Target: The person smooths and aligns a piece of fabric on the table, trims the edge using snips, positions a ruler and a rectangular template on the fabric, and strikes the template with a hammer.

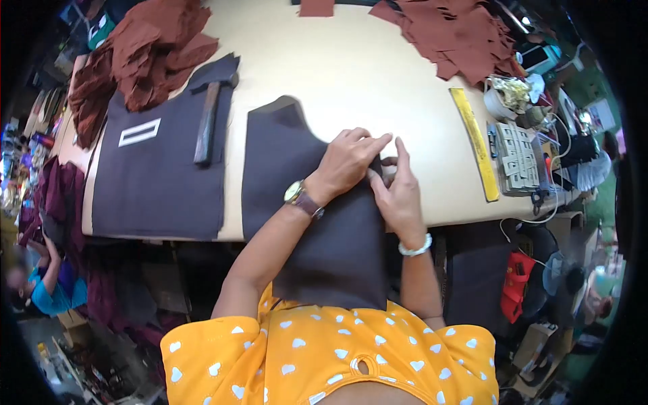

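Note:
A dark, purplish-brown cut fabric panel (344,250) lies partly on the table and hangs over its front edge to my lap. My left hand (345,162), with a watch on the wrist, rests on the panel, its fingers closed together at the right edge. Just beside it, my right hand (399,196) has its thumb and curled fingers at that same edge, while the index finger points up. The fingertips partly hide the edge. Left of them, a hammer (207,125) and a white rectangular frame template (140,132) lie on a stack of dark fabric (158,182).
Rust-coloured fabric heaps lie at the back left (152,47) and back right (462,34). A yellow ruler (474,145), a grey slotted holder (518,156) and scissors (537,200) sit at the right. A cable (560,182) hangs there. Another person (57,283) is at far left.

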A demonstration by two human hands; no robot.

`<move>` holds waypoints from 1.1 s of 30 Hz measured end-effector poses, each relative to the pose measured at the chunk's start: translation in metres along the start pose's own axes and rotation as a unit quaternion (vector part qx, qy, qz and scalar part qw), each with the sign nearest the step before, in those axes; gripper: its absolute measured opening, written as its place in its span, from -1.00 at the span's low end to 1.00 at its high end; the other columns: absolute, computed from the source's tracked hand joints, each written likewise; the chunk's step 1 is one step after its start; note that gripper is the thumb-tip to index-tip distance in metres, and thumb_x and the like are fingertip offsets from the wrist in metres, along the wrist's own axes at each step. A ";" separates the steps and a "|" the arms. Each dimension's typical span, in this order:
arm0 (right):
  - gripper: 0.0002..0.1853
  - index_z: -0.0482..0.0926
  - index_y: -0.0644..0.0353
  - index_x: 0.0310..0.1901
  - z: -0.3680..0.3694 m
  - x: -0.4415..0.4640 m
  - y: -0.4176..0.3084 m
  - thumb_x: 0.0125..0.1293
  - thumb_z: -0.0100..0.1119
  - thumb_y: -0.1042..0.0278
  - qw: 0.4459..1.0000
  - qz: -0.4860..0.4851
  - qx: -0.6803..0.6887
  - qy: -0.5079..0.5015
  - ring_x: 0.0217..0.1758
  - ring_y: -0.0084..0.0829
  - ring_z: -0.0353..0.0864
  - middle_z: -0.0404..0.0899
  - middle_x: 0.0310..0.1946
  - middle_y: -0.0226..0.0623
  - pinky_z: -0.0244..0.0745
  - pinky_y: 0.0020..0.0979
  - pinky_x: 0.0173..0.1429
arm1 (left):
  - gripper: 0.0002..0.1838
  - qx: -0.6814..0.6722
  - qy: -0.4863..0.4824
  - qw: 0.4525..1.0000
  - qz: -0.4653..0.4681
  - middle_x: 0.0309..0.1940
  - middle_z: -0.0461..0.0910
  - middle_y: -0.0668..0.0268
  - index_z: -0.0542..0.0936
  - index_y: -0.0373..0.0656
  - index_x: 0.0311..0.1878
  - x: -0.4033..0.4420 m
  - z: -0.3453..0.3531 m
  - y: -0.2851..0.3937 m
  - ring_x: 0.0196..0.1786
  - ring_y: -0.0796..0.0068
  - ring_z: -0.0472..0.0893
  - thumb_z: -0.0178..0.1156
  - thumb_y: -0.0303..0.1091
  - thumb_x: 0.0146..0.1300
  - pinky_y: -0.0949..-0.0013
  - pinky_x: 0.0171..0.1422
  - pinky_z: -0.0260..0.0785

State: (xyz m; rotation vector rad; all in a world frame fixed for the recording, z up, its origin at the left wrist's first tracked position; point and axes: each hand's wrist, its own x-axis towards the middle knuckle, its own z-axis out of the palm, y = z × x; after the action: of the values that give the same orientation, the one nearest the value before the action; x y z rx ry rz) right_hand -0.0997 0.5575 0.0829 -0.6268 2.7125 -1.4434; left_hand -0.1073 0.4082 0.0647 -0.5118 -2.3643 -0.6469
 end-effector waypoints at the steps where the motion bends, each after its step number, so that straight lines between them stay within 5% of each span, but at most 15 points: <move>1: -0.26 0.10 0.32 0.33 0.012 -0.008 0.003 0.12 0.20 0.44 0.999 -0.008 -0.031 0.030 -0.27 -0.10 0.57 0.51 -0.19 0.01 0.46 -0.22 -0.16 | -0.55 0.024 -0.015 1.000 0.003 -0.33 0.60 0.31 0.52 -0.16 0.06 -0.003 0.003 -0.001 -0.15 0.35 0.55 0.13 -0.51 0.01 0.32 -0.07 0.38; 5: -0.37 0.22 0.29 0.26 0.027 -0.023 0.000 0.10 0.11 0.59 0.993 -0.019 -0.063 0.095 -0.19 -0.07 0.54 0.50 -0.20 -0.03 0.43 -0.15 -0.10 | -0.57 0.085 -0.065 0.994 0.013 -0.38 0.58 0.35 0.49 -0.17 0.05 -0.009 0.011 -0.004 -0.17 0.39 0.52 0.11 -0.47 0.02 0.35 -0.06 0.36; 8: -0.53 0.39 0.29 0.10 0.024 -0.024 -0.004 0.08 0.09 0.64 0.943 -0.171 -0.222 0.178 -0.12 -0.11 0.49 0.48 -0.20 -0.07 0.40 -0.18 -0.03 | -0.60 0.089 -0.068 0.994 0.007 -0.37 0.57 0.35 0.48 -0.17 0.04 -0.008 0.016 -0.002 -0.16 0.41 0.51 0.08 -0.45 0.05 0.35 -0.05 0.35; 9: -0.71 0.50 0.28 -0.11 0.025 -0.029 -0.004 0.07 0.11 0.63 0.941 -0.197 -0.207 0.180 -0.10 -0.13 0.45 0.46 -0.19 -0.09 0.37 -0.20 0.01 | -0.60 0.086 -0.067 0.994 0.004 -0.36 0.56 0.35 0.48 -0.17 0.04 -0.010 0.015 -0.002 -0.16 0.41 0.51 0.07 -0.44 0.06 0.35 -0.04 0.35; 13: -0.85 0.53 0.28 -0.27 0.033 -0.051 -0.002 0.07 0.13 0.60 0.967 -0.191 -0.155 0.060 -0.14 -0.15 0.46 0.47 -0.20 -0.12 0.38 -0.21 -0.03 | -0.62 0.125 -0.045 0.991 0.017 -0.18 0.54 0.25 0.48 -0.21 0.03 -0.008 0.004 0.000 -0.13 0.37 0.51 0.07 -0.41 0.08 0.32 0.00 0.33; 16: -0.87 0.53 0.28 -0.29 0.024 -0.050 -0.002 0.07 0.13 0.59 0.977 -0.170 -0.122 0.044 -0.16 -0.17 0.47 0.48 -0.22 -0.16 0.38 -0.24 -0.04 | -0.60 0.204 0.014 0.976 -0.072 -0.14 0.52 0.19 0.47 -0.24 0.03 -0.026 -0.042 0.012 -0.10 0.28 0.51 0.13 -0.35 0.09 0.25 0.03 0.32; 18: -0.86 0.54 0.28 -0.29 0.021 -0.049 -0.003 0.06 0.16 0.58 0.981 -0.162 -0.101 0.034 -0.18 -0.17 0.47 0.49 -0.24 -0.19 0.39 -0.25 -0.07 | -0.60 0.222 0.032 0.941 -0.252 -0.11 0.51 0.14 0.49 -0.27 0.00 -0.053 -0.085 0.023 -0.08 0.18 0.49 0.21 -0.28 0.10 0.19 0.05 0.30; 20: -0.85 0.54 0.28 -0.29 0.018 -0.047 -0.004 0.05 0.17 0.58 0.984 -0.152 -0.087 0.017 -0.18 -0.17 0.47 0.49 -0.25 -0.19 0.39 -0.25 -0.07 | -0.67 0.315 0.039 0.889 -0.329 -0.14 0.51 0.14 0.51 -0.27 -0.12 -0.096 -0.108 0.027 -0.10 0.12 0.49 0.25 -0.28 0.10 0.14 0.03 0.29; 26: -0.75 0.53 0.28 -0.21 0.031 -0.043 -0.038 0.03 0.24 0.50 0.975 -0.175 -0.129 -0.054 -0.13 -0.14 0.48 0.50 -0.21 -0.17 0.41 -0.24 -0.03 | -0.82 0.153 0.078 0.898 -0.406 -0.29 0.52 0.16 0.46 -0.26 -0.30 -0.124 -0.110 0.039 -0.20 0.10 0.50 0.24 -0.39 0.13 0.17 -0.09 0.32; 27: -0.73 0.53 0.28 -0.18 0.040 -0.043 -0.046 0.03 0.25 0.48 0.974 -0.186 -0.106 -0.071 -0.12 -0.13 0.49 0.50 -0.20 -0.16 0.41 -0.24 -0.02 | -0.83 0.103 0.115 0.895 -0.418 -0.41 0.50 0.19 0.46 -0.26 -0.29 -0.122 -0.112 0.040 -0.37 0.26 0.51 0.21 -0.37 0.20 0.28 -0.25 0.34; 30: -0.73 0.52 0.31 -0.09 0.068 -0.049 -0.052 0.12 0.16 0.57 0.979 -0.117 0.106 -0.128 -0.30 -0.25 0.57 0.53 -0.25 -0.14 0.49 -0.35 -0.19 | -0.77 -0.063 0.121 0.799 -0.586 -0.41 0.54 0.09 0.40 -0.28 -0.26 -0.115 -0.137 0.051 -0.40 0.19 0.57 0.18 -0.31 0.24 0.26 -0.31 0.36; 31: -0.74 0.51 0.32 -0.09 0.071 -0.050 -0.053 0.14 0.14 0.58 0.982 -0.105 0.112 -0.110 -0.33 -0.28 0.57 0.53 -0.27 -0.14 0.49 -0.38 -0.21 | -0.72 -0.082 0.173 0.820 -0.540 -0.45 0.56 0.10 0.38 -0.31 -0.17 -0.127 -0.137 0.048 -0.50 0.34 0.56 0.16 -0.28 0.27 0.33 -0.39 0.37; 33: -0.77 0.51 0.33 -0.09 0.076 -0.050 -0.052 0.19 0.10 0.60 0.987 -0.078 0.122 -0.074 -0.38 -0.35 0.58 0.54 -0.30 -0.14 0.49 -0.42 -0.27 | -0.64 -0.195 0.151 0.767 -0.592 -0.37 0.55 0.26 0.33 -0.29 0.02 -0.142 -0.152 0.050 -0.41 0.64 0.51 0.16 -0.30 0.28 0.55 -0.35 0.34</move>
State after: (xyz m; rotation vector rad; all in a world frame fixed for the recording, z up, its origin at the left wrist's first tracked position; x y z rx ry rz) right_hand -0.0212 0.4888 0.0722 -0.9049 2.3731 -1.6544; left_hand 0.0920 0.3352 0.0916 1.0044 -1.9870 -1.6215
